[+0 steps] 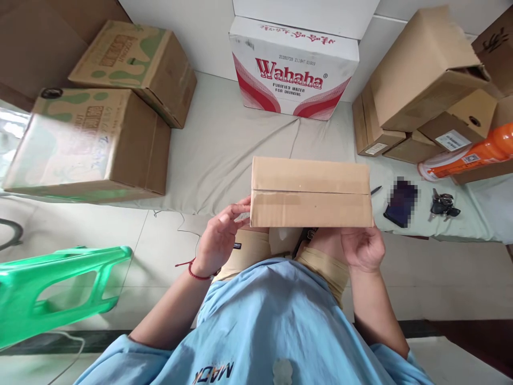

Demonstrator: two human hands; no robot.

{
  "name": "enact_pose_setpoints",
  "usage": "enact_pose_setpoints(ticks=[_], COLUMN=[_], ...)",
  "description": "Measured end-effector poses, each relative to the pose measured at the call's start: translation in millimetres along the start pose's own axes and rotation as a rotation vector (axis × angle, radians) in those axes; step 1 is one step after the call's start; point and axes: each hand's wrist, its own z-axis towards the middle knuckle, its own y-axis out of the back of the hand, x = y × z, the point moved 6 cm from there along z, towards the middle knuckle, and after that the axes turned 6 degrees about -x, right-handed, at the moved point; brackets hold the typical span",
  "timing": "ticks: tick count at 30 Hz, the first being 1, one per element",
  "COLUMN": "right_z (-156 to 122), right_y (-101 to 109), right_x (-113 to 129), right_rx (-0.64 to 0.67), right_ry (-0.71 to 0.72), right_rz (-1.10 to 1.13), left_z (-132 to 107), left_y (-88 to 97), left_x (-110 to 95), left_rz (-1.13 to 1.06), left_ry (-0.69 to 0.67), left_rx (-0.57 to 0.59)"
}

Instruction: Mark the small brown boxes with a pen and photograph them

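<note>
I hold a small closed brown cardboard box [310,191] in front of me, above my knees, with a strip of clear tape along its near side. My left hand [219,239] grips its left end, fingers curled against the near-left corner; a red string bracelet circles that wrist. My right hand [363,247] supports the box from underneath at its right end, fingers mostly hidden under it.
A grey cloth [224,155] covers a low surface ahead. On it: two green-printed cartons [92,144] at left, a white Wahaha water carton [294,67], stacked brown boxes [425,80] at right, an orange bottle [476,155], a phone [401,202], keys [443,204]. A green plastic stool [52,289] lies at left.
</note>
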Motion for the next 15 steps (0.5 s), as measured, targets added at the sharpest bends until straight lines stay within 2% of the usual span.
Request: enact_pose_setpoints(ticks=[3,5,7,10,15], right_z=[-1,-5,-8,-10,-6], right_y=[1,1,2,9,25], right_x=[1,-2,-6,-12,-17], right_rx=[0.047,0.082,0.097,0.068,0.051], right_ry=[0.002,-0.002,-0.023,-0.050,-0.011], right_rz=[-0.043,-0.102,-0.147,-0.164,-0.156], left_z=[2,1,-1,-4,-6], left_y=[-3.3,-3.5,-4.7,-7.1,-7.8], left_x=[10,15,15,11,9], left_rz=[-0.184,-0.212,-0.177,-0.147,-0.193], left_ry=[0.175,0.221,0.222,0.172,0.151], left_rx=[-0.042,-0.102,-0.111,-0.056,-0.004])
